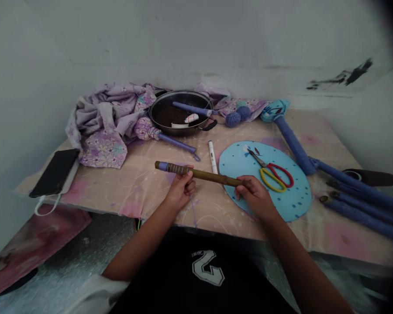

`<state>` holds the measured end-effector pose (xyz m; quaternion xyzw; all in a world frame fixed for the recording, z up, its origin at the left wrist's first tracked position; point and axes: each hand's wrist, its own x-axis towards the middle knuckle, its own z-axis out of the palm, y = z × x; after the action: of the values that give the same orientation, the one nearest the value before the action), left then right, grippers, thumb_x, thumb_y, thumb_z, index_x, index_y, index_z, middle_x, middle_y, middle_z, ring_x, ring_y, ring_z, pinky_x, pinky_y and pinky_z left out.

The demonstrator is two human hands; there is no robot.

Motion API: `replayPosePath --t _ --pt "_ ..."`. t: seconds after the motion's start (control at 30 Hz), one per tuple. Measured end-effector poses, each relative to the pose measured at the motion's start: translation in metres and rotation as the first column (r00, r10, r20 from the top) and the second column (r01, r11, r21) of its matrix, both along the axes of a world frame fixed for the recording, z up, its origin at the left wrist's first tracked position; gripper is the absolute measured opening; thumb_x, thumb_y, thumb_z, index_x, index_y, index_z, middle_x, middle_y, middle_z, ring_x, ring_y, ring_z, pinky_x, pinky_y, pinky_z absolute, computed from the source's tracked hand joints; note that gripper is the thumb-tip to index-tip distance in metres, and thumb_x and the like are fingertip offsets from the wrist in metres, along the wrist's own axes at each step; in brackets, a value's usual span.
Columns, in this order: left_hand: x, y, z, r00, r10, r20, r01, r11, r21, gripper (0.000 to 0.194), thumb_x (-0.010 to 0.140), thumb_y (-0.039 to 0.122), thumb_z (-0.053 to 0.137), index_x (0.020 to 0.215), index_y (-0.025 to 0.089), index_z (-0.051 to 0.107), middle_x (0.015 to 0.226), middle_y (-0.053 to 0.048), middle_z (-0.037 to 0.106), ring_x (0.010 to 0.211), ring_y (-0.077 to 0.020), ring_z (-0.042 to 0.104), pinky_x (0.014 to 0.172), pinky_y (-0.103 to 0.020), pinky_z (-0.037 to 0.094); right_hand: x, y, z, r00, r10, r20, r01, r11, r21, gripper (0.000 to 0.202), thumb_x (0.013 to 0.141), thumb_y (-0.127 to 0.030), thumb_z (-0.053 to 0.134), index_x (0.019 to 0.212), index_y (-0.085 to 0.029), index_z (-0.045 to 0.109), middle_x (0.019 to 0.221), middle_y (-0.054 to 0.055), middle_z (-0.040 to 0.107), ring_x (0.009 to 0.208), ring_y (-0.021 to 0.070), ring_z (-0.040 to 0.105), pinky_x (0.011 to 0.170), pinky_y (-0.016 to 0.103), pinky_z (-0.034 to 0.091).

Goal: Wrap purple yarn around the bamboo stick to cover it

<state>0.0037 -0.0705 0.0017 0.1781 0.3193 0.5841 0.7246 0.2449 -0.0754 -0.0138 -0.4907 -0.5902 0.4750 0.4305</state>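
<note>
A greenish-brown bamboo stick point(209, 176) lies across both hands, held over the near part of the table. Purple yarn point(177, 169) winds round its left end, tight at the tip and in spaced turns further in. My left hand point(180, 188) is closed on the stick just beside the wound part, and a thin strand of yarn point(193, 211) hangs below it to the table edge. Gripping the stick's right end is my right hand point(253, 195), in front of a round light-blue spotted sheet point(236, 159). Scissors point(273, 174) with red and yellow handles rest on that sheet.
A white marker point(212, 156) lies behind the stick. Farther back stand a dark pan point(153, 120), flowered cloth point(101, 126) and yarn balls point(233, 119). Several purple-wrapped sticks point(363, 213) lie at the right. A black phone-like device point(54, 172) sits at the left edge.
</note>
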Motion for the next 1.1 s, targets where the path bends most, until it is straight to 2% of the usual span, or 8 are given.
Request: replayPosePath --t 0.17,0.33,0.43,0.53,0.67,0.87,1.0,1.1 --pt "0.002 -0.002 0.003 0.999 -0.037 -0.026 0.037 0.999 -0.002 0.031 0.065 0.024 0.076 0.090 0.020 0.058 0.047 0.012 0.022 0.035 -0.0011 0.016 0.036 -0.016 0.009 -0.003 -0.001 0.004 0.986 -0.089 0.143 0.100 0.992 -0.072 0.043 0.092 -0.056 0.030 0.074 -0.021 0.046 0.044 -0.005 0.045 0.035 0.0101 0.041 0.040 0.024 0.033" --pt "0.001 -0.001 0.001 1.000 -0.001 -0.010 0.001 1.000 -0.006 0.029 0.067 0.024 0.074 0.092 0.020 0.058 0.048 0.012 0.021 0.035 -0.0015 0.015 0.036 -0.016 0.009 -0.002 0.003 0.000 1.000 0.003 0.020 -0.003 0.999 0.035 0.046 0.085 -0.053 0.050 0.117 -0.022 0.044 0.093 0.005 0.061 0.061 0.0136 0.059 0.049 0.025 0.041" --pt "0.001 0.000 0.001 1.000 -0.011 -0.010 0.011 1.000 -0.006 0.031 0.066 0.023 0.074 0.092 0.020 0.058 0.047 0.012 0.023 0.035 -0.0016 0.015 0.036 -0.016 0.009 0.000 0.003 -0.002 0.998 -0.029 0.056 0.023 0.996 0.089 0.048 0.083 -0.042 0.057 0.124 -0.024 0.040 0.086 0.002 0.059 0.069 0.0146 0.057 0.057 0.027 0.044" --pt "0.002 -0.001 0.003 0.998 -0.036 -0.043 0.036 0.999 -0.008 0.034 0.063 0.024 0.077 0.091 0.017 0.059 0.047 0.012 0.023 0.035 -0.0012 0.016 0.036 -0.016 0.010 0.000 0.000 0.000 0.989 -0.016 0.146 0.006 0.997 0.074 0.026 0.090 -0.042 0.047 0.104 -0.020 0.052 0.060 -0.004 0.052 0.053 0.0127 0.050 0.054 0.026 0.041" --pt "0.004 -0.002 0.005 0.994 -0.066 -0.083 0.065 0.998 -0.013 0.036 0.063 0.026 0.077 0.093 0.015 0.060 0.046 0.013 0.023 0.036 -0.0010 0.015 0.037 -0.016 0.010 -0.002 -0.003 0.002 0.976 0.005 0.220 -0.008 1.000 0.013 0.043 0.095 -0.047 0.029 0.067 -0.020 0.047 0.049 -0.004 0.044 0.042 0.0099 0.040 0.046 0.025 0.034" --pt "0.004 0.000 0.004 0.995 -0.047 -0.087 0.046 0.999 -0.012 0.035 0.064 0.026 0.076 0.094 0.016 0.061 0.047 0.013 0.022 0.036 -0.0011 0.015 0.036 -0.016 0.011 -0.003 -0.001 -0.002 0.996 -0.011 0.083 0.003 0.995 0.102 0.045 0.081 -0.043 0.060 0.118 -0.022 0.046 0.087 0.003 0.061 0.073 0.0157 0.059 0.065 0.028 0.046" --pt "0.002 0.001 0.002 0.997 -0.039 -0.059 0.039 0.999 -0.008 0.032 0.065 0.027 0.076 0.090 0.015 0.060 0.047 0.012 0.020 0.036 -0.0011 0.014 0.036 -0.016 0.009 -0.004 -0.003 0.004 0.986 0.083 0.143 -0.078 0.996 -0.040 0.025 0.087 -0.044 0.051 0.085 -0.020 0.055 0.062 -0.002 0.056 0.054 0.0122 0.053 0.055 0.025 0.041" --pt "0.001 0.000 0.001 0.997 -0.061 -0.040 0.062 0.998 0.002 0.032 0.067 0.029 0.075 0.093 0.016 0.060 0.047 0.012 0.020 0.036 -0.0015 0.014 0.036 -0.016 0.010 -0.004 -0.004 0.009 0.981 0.067 0.182 -0.047 0.992 -0.114 0.046 0.092 -0.051 0.035 0.062 -0.019 0.050 0.052 0.000 0.053 0.044 0.0112 0.047 0.047 0.025 0.037"
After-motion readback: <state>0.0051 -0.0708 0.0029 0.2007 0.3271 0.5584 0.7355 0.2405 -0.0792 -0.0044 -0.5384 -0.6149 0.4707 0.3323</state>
